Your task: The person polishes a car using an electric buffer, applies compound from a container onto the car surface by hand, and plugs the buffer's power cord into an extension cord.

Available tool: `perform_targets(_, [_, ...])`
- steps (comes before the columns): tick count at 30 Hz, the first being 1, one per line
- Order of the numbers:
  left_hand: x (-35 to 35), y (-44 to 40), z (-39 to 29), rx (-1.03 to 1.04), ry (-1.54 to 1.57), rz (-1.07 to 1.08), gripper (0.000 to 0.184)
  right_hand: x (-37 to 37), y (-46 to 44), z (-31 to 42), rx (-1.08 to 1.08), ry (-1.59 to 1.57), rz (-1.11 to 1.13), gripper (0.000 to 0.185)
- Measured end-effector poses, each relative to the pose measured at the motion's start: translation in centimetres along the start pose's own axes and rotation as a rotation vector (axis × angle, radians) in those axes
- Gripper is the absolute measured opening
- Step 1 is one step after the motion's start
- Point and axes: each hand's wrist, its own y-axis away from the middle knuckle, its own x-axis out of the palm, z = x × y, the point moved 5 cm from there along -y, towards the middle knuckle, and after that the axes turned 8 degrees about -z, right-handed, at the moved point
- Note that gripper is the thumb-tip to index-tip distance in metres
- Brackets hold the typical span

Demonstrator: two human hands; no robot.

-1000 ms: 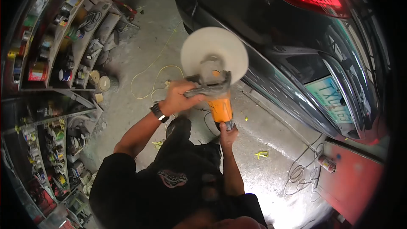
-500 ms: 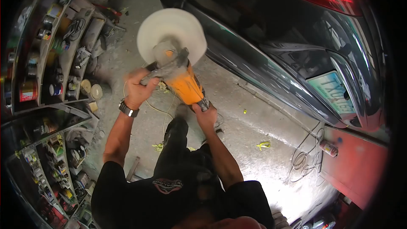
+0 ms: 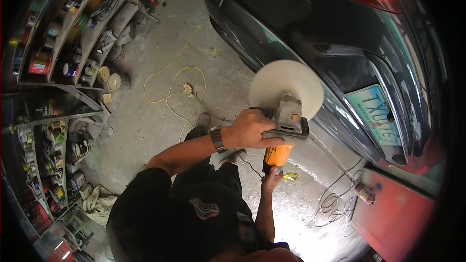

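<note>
Swung rightward beside the car (image 3: 291,19), an orange polisher (image 3: 279,155) is clasped in front by the left hand (image 3: 248,130), behind by the right hand (image 3: 273,177), likely to steady its pad (image 3: 274,80).

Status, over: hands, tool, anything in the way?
Left hand gripping polisher front, right hand its rear. Pad overlaps car in view; contact unclear. Possible trip hazard: yellow cord on floor.

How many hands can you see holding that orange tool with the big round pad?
2. The left hand grips the dark handle near the pad, and the right hand holds the tool's other end.
</note>
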Motion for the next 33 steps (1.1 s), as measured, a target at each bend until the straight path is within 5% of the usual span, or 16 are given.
perform_targets(4, [-2.7,0.5,2.2,-0.001,-0.019,-0.009,0.039,2.7,0.8,1.1,-0.036,0.203,0.021,0.050])
perform_targets(7, [-7.9,0.9,5.7,-0.034,-0.018,-0.060,0.037,10.1,2.1,7.3,0.092,0.056,0.141,0.040])
perform_targets(10, [-14.0,0.7,9.6,-0.082,-0.073,-0.124,0.033,16.5,2.3,6.0,0.061,0.142,0.147,0.039])
perform_targets(11, [-16.0,0.3,10.6,-0.108,-0.088,-0.148,0.032,18.9,2.0,6.4,0.026,0.257,0.194,0.059])
perform_targets(17, [-22.6,-2.7,11.8,-0.263,-0.216,-0.199,0.032,26.9,1.5,13.0,0.024,0.342,0.324,0.064])
perform_targets(23, [-17.4,-4.0,7.0,-0.235,-0.150,-0.146,0.025,20.2,0.9,12.9,0.079,0.261,0.254,0.061])
perform_targets(27, [-10.4,-4.2,2.3,-0.271,-0.056,-0.041,0.024,11.3,0.3,10.4,0.156,0.372,0.177,0.052])
perform_targets(33, [2.3,-4.8,-6.5,-0.301,0.028,0.058,0.026,-3.6,-0.8,9.7,0.319,0.097,0.172,0.043])
